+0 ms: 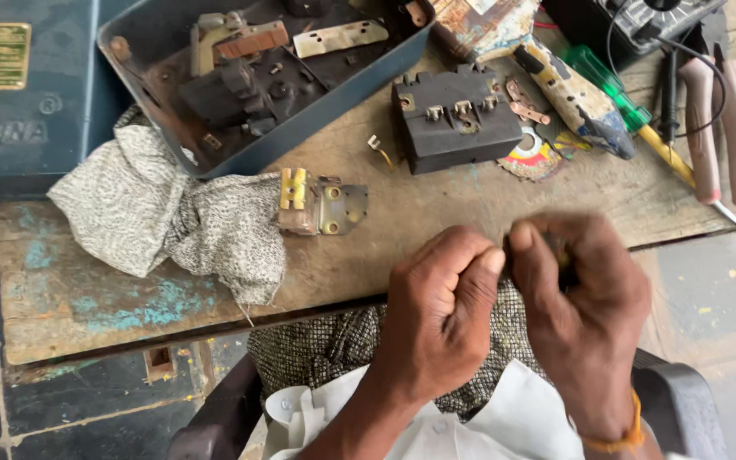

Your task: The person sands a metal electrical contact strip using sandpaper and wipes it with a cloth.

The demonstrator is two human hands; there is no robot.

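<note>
1. Fingers (478, 277) of the left hand (440, 311) are curled tight into a near fist, thumb and forefinger pinched toward the right hand (585, 298); what they grip is hidden.
2. Right-hand fingers are bent closed around a small dark part (560, 255), blurred and mostly covered, so its kind cannot be told.
3. That part sits between the two hands, just off the near edge of the wooden bench (436, 213), above the person's lap.
4. Just beyond the hands on the bench lies a black terminal block (453, 119) with metal contacts.
5. Left of it lies a small metal bracket with yellow pieces (321, 203), touching a crumpled grey cloth (163, 213).
6. Behind these stands a blue metal tray (359, 81) holding dark parts and metal strips.
7. At the right lie a green-handled screwdriver (615, 89) and pliers with pink grips (721, 128).
</note>
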